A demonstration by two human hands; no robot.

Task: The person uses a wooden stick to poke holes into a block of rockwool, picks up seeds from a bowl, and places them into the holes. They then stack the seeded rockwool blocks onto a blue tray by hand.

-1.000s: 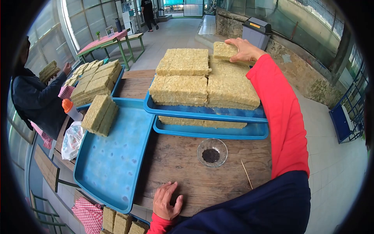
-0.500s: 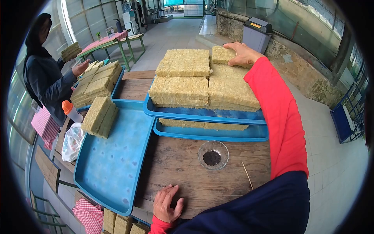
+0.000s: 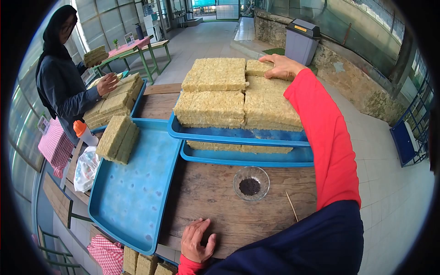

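Observation:
My right hand (image 3: pixel 283 68) reaches to the back of a stack of yellowish rockwool slabs (image 3: pixel 211 103). Its thumb and fingers grip the right end of a small rockwool block (image 3: pixel 256 68) on top of the stack; some fingertips are hidden behind it. The stack stands in a blue tray (image 3: pixel 233 134), with another blue tray (image 3: pixel 247 156) below. On the wooden table (image 3: pixel 206 192), my left hand (image 3: pixel 198 240) lies palm down with its fingers spread, holding nothing. A glass bowl (image 3: pixel 251 183) of small dark grains and a thin wooden stick (image 3: pixel 291 206) lie between my arms.
At left, a large blue tray (image 3: pixel 133 197) carries rockwool pieces (image 3: pixel 118 140) at its far corner. A bottle with an orange cap (image 3: pixel 85 133) and a plastic bag (image 3: pixel 87 167) stand beside it. Across the table, a co-worker (image 3: pixel 64 87) holds a rockwool piece (image 3: pixel 95 56).
My right hand and the small block have shifted slightly left in view. The co-worker has moved right, one hand now over their stack. My left hand stays put.

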